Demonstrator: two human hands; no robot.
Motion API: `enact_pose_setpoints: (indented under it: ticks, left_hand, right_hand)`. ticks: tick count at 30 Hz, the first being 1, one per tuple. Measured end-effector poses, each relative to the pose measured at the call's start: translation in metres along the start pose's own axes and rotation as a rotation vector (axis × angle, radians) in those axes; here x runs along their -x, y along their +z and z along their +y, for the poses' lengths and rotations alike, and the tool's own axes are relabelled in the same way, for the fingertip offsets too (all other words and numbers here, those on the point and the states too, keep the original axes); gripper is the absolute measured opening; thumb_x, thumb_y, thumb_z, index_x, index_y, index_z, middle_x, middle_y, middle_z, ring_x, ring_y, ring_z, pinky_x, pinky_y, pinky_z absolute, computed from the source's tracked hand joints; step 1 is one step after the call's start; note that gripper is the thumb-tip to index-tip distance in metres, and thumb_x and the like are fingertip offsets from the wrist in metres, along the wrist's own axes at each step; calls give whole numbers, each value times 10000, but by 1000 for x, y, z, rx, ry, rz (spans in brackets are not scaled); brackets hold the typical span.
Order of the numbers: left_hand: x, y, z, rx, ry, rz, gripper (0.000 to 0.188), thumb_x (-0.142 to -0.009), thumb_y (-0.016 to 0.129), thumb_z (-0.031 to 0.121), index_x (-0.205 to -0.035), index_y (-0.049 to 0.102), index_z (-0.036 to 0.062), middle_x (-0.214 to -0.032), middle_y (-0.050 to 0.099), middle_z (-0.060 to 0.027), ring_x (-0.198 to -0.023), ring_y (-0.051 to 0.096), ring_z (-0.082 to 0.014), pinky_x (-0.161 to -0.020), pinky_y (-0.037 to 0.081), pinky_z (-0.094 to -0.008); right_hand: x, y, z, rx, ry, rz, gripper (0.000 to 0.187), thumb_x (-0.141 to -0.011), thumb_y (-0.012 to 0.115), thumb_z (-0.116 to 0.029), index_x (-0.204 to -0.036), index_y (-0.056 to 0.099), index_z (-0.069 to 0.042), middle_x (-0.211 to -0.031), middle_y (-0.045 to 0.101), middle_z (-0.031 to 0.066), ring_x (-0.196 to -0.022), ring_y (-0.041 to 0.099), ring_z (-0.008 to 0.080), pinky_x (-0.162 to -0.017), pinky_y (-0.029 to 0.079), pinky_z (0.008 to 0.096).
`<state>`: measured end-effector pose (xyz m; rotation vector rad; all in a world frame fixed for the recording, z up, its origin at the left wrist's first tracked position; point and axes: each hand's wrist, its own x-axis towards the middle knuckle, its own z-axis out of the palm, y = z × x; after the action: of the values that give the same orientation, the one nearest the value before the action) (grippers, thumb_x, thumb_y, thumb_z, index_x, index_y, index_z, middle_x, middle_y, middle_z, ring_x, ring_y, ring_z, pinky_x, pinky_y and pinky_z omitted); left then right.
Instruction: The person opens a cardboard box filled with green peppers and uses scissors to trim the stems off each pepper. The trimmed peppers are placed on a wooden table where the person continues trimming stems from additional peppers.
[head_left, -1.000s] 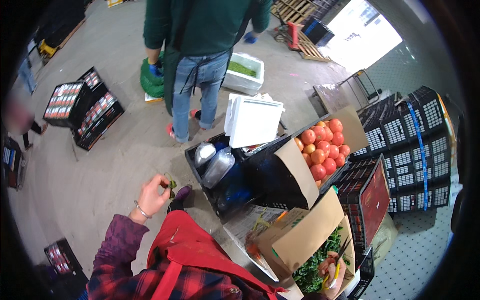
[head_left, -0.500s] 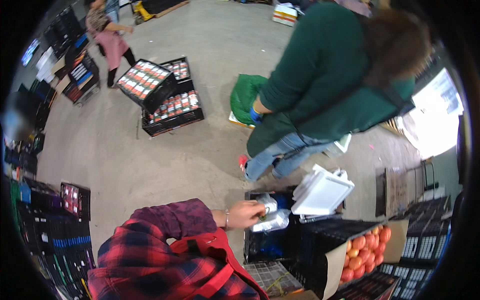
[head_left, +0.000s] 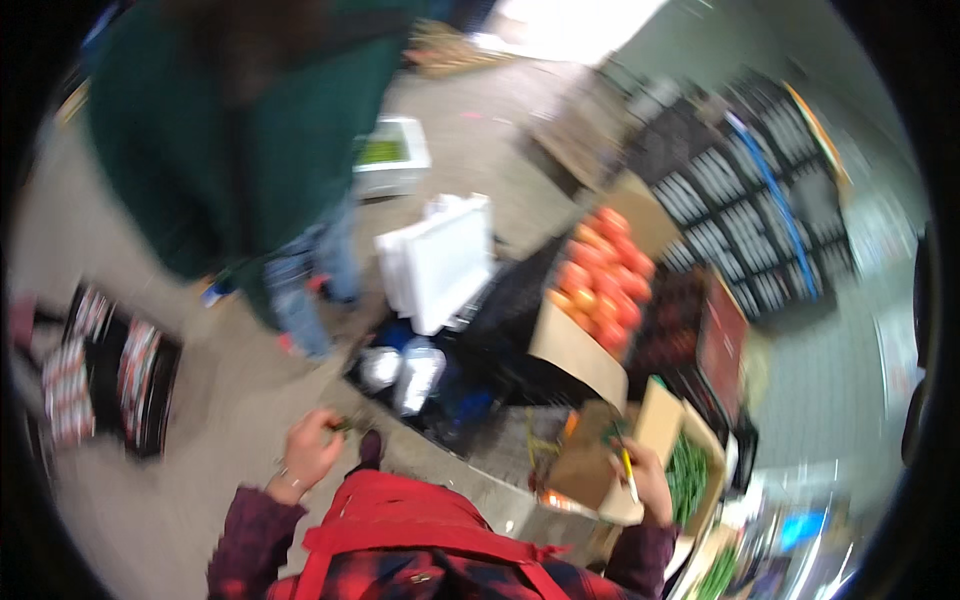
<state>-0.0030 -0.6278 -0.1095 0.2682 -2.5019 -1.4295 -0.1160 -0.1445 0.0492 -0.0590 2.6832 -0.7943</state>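
Low on the left, my left hand point(head_left: 312, 450) is closed on a small dark-green piece point(head_left: 342, 424), too blurred to name. My right hand point(head_left: 650, 485) grips a thin yellow-and-white tool point(head_left: 627, 461) whose kind is smeared by motion. It is over a brown cardboard piece point(head_left: 588, 455), beside a carton point(head_left: 660, 408) of long green beans point(head_left: 687, 475). Farther off, red tomatoes point(head_left: 603, 290) fill a paper-lined black crate. Left of them, silvery clear-wrapped packs point(head_left: 420, 376) lie in a low black crate, with white foam lids point(head_left: 437, 262) upright behind them.
A person in green point(head_left: 240, 150) stands close at the left. Behind that person's legs is a white foam box point(head_left: 405, 165) with green contents. Black crates of packed goods point(head_left: 110, 375) are on the floor at far left. Tall stacked black crates point(head_left: 740, 200) stand at right.
My view has swung right, toward the tomatoes and beans. My left hand has moved away from the wrapped packs, with the green piece still in it. My right hand and its tool have come into view.
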Motion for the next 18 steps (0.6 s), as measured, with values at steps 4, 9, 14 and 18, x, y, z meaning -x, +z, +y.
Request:
enact_pose_setpoints:
  ticks: [4,9,14,18]
  left_hand:
    - [-7,11,14,-48,79,-57,197,-699,640,-32,-872,556,11,-809,597,-137,-762,611,-305,-682,483,-370]
    - [-31,35,42,-1,199,-218,182,-704,622,-40,-858,532,-2,-803,576,-118,-766,604,-238,-707,477,-317]
    - [-37,65,102,-57,331,-312,192,-706,616,-39,-879,538,-7,-838,579,-118,-785,596,-242,-742,473,-311]
    - [-42,87,162,-41,394,-292,210,-682,606,-47,-874,528,-9,-834,571,-106,-784,573,-228,-754,460,-315]
  right_hand:
    - [33,-15,-14,-491,204,49,354,-857,654,-143,-1182,597,-12,-656,559,-15,-589,542,48,-487,401,202]
    - [119,-29,10,-686,306,360,300,-879,529,-69,-1151,559,55,-649,601,59,-440,438,55,-422,344,183]
    - [203,-30,80,-743,416,528,323,-882,589,-183,-1154,589,-8,-632,605,15,-450,471,44,-422,358,183]
    - [254,-26,139,-865,453,620,342,-877,600,-202,-1166,587,-21,-641,607,6,-453,463,35,-431,361,186]
